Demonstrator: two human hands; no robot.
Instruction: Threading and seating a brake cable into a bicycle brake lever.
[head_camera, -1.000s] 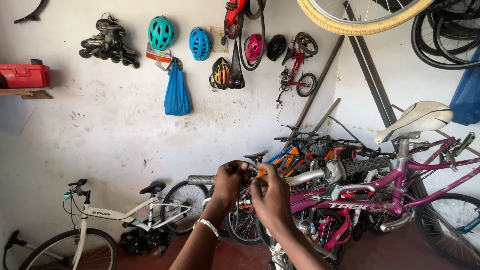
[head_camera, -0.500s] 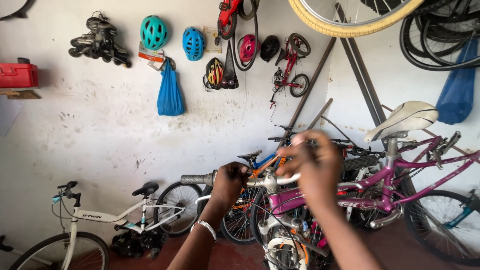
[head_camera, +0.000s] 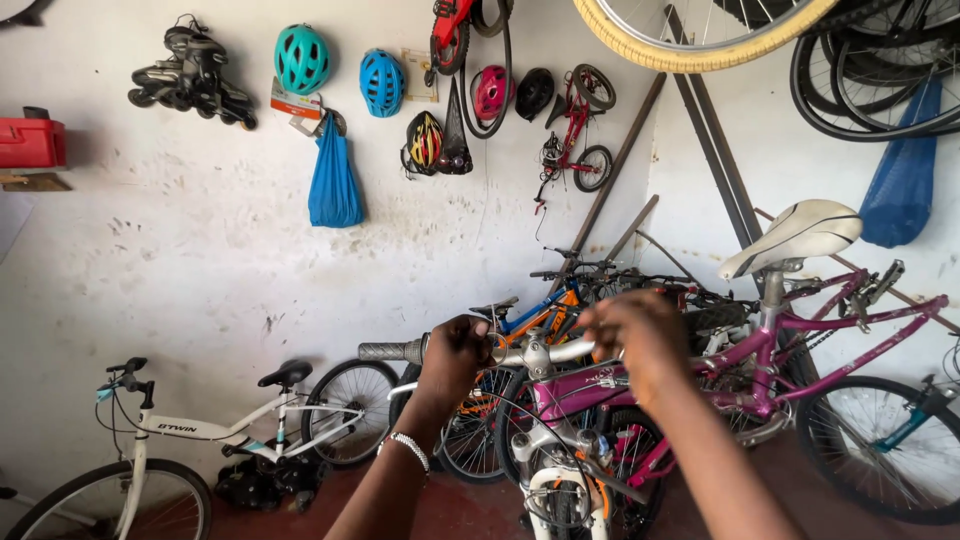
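A magenta bicycle (head_camera: 800, 350) with a white saddle (head_camera: 795, 235) stands right in front of me. My left hand (head_camera: 455, 355) is closed around the left side of its silver handlebar (head_camera: 540, 352), just inside the grey grip (head_camera: 385, 351). My right hand (head_camera: 635, 330) hovers blurred over the right side of the handlebar, fingers curled; whether it touches the bar I cannot tell. A silver bracelet sits on my left wrist.
A white bicycle (head_camera: 190, 430) leans at the lower left. Several more bikes crowd behind the magenta one. Helmets (head_camera: 300, 58), inline skates (head_camera: 190, 65), a blue bag (head_camera: 333, 180) and a small red bike hang on the white wall. Wheels and tyres (head_camera: 700, 30) hang overhead.
My right hand rose from beside my left hand, then came down toward the right side of the handlebar. The left hand stayed on the bar. The view shifted slightly.
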